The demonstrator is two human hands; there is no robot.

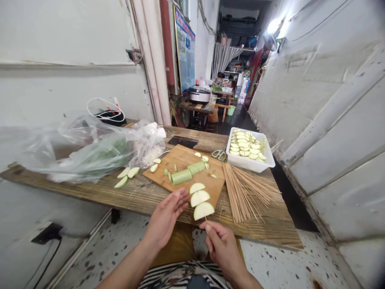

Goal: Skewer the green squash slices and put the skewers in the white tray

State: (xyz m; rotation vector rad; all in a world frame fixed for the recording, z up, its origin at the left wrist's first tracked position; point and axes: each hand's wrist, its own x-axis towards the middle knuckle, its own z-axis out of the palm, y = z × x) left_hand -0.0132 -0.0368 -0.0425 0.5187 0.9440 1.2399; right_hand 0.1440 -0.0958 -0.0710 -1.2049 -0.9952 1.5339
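Pinched in the fingers of my right hand (221,243) is the lower end of a thin wooden skewer (206,219). Threaded on it are three pale half-round zucchini slices (203,210) with green rims. My left hand (168,214) is open beside the slices, fingers slightly curled and holding nothing. Beyond both hands lies a wooden cutting board (215,188), with cut lengths of green zucchini (181,176) and a few small slices on it. A fan of loose bamboo skewers (245,192) rests right of the board.
A white tub (251,163) of skewered slices stands back right. Scissors (219,154) and a dark flat slab (183,141) lie behind the board. At left are a clear plastic bag (90,148) with green contents and loose slices (122,182). The table's front edge (267,241) is near me.
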